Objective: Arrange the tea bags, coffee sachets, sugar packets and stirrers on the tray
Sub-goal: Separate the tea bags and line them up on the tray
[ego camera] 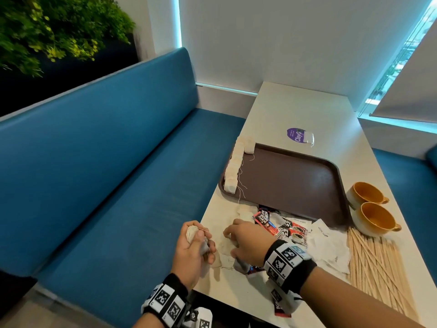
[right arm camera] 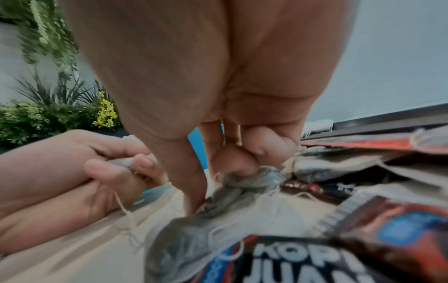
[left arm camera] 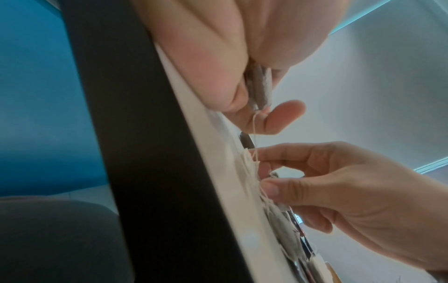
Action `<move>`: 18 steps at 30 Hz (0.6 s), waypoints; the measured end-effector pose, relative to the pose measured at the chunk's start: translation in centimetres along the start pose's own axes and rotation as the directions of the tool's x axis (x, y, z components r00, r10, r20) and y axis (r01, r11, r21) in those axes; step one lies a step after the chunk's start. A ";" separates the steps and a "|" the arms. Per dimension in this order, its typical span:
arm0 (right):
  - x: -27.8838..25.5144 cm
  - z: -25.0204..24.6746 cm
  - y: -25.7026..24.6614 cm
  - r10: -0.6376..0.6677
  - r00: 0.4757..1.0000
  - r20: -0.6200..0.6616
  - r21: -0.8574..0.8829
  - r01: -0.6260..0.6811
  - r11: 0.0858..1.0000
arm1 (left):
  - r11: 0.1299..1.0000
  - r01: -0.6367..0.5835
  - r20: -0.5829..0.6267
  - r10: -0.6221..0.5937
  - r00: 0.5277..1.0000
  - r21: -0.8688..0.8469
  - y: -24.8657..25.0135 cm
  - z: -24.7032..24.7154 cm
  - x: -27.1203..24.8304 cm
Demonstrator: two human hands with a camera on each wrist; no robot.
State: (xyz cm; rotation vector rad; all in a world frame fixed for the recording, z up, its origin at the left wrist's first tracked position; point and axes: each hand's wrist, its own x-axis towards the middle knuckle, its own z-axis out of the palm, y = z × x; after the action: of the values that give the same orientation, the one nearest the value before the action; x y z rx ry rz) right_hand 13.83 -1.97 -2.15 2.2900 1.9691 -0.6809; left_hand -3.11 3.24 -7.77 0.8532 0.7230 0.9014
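My left hand (ego camera: 199, 241) hovers at the table's left edge and grips a small bunch of tea bags (left arm camera: 259, 88), a thread dangling from them. Just to its right, my right hand (ego camera: 230, 240) pinches a tea bag (right arm camera: 244, 178) in the loose pile on the table. The brown tray (ego camera: 295, 185) lies beyond, with a row of tea bags (ego camera: 234, 166) along its left rim. Red and black coffee sachets (ego camera: 274, 223), white sugar packets (ego camera: 328, 247) and wooden stirrers (ego camera: 373, 263) lie on the table in front of the tray.
Two orange-lined cups (ego camera: 371, 204) stand right of the tray, beside the stirrers. A purple round sticker with a white packet (ego camera: 299, 134) lies behind the tray. A blue bench (ego camera: 106, 174) runs along the table's left side. A wall and window blinds close the far end.
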 end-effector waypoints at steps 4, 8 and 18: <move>-0.1 0.2 -0.1 0.038 0.999 -0.006 0.060 -0.038 0.998 | 0.999 0.029 0.037 -0.030 0.999 0.032 0.5 0.3 -0.2; -0.1 -0.1 0.2 0.042 0.998 -0.040 0.185 -0.034 0.982 | 0.997 0.065 0.036 -0.067 0.997 0.052 0.9 0.8 -0.4; -0.6 0.4 -0.8 -0.008 1.000 -0.017 0.130 0.010 0.991 | 0.997 0.071 0.069 -0.073 0.995 0.041 1.1 0.7 -0.6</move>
State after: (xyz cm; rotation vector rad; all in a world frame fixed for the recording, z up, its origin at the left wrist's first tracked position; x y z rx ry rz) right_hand 12.94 -2.49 -2.08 2.3677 2.0001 -0.8171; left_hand -3.23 2.88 -6.42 0.8835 0.7074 0.7915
